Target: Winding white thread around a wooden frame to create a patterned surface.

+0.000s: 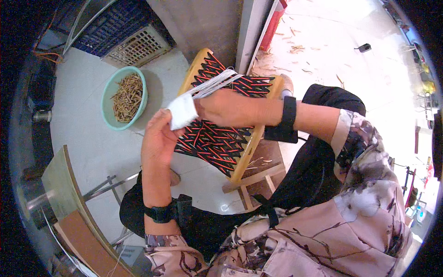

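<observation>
My left hand (162, 133) pinches the lower left edge of a white folded cloth or pad (182, 110) between thumb and fingers. My right hand (221, 108) is at the pad's right edge with curled fingers, mostly hidden behind its back; whether it grips the pad or the strands cannot be told. A bundle of white strings (218, 83) runs from the pad up to the right, above my right hand. Below both hands lies a wooden-framed seat (248, 152) woven with black and orange cords (211, 145).
A mint-green basin (145, 104) of short brown stick-like pieces stands on the floor at left, near plastic crates (138, 45). A wooden stool or frame (254, 180) is under the seat's lower right. A curved board (65, 180) stands lower left. Brown scraps (297, 48) litter the upper right floor.
</observation>
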`<action>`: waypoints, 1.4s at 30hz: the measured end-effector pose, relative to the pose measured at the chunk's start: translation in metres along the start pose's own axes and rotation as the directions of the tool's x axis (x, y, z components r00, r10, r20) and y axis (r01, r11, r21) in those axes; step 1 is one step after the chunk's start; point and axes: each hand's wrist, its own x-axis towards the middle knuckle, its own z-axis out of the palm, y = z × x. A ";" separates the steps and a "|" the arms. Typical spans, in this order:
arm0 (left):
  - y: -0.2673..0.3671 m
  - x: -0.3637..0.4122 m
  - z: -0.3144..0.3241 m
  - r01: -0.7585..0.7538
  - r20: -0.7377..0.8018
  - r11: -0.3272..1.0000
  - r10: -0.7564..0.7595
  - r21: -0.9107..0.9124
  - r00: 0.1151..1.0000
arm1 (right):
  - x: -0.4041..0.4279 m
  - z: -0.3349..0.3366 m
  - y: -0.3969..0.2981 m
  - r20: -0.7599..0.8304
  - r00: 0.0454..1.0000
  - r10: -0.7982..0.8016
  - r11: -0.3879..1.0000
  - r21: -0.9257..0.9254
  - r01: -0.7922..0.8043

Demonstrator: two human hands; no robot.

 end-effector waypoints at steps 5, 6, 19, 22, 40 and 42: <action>-0.005 0.007 -0.005 -0.048 -0.057 0.996 0.053 0.073 0.997 | -0.008 -0.004 -0.036 0.125 0.992 -0.036 0.998 0.050 0.030; -0.007 0.006 -0.003 -0.055 -0.069 0.980 0.069 0.192 0.995 | -0.005 -0.011 -0.036 0.088 0.994 -0.069 0.994 0.084 0.062; -0.014 0.002 0.007 0.172 0.037 0.786 -0.240 0.594 0.970 | -0.005 -0.021 -0.011 0.068 0.980 -0.190 0.981 -0.034 0.192; -0.014 0.005 0.003 0.266 0.124 0.879 -0.338 0.395 0.933 | -0.007 -0.028 -0.004 0.109 0.994 0.003 0.984 0.176 -0.022; -0.045 0.031 0.019 0.211 0.343 0.902 -0.076 -0.377 0.936 | -0.038 -0.032 0.111 -0.166 0.923 0.348 0.913 -0.162 -0.374; -0.047 0.034 0.022 0.253 0.385 0.888 -0.095 -0.384 0.918 | -0.043 -0.031 0.127 -0.170 0.913 0.370 0.892 -0.210 -0.400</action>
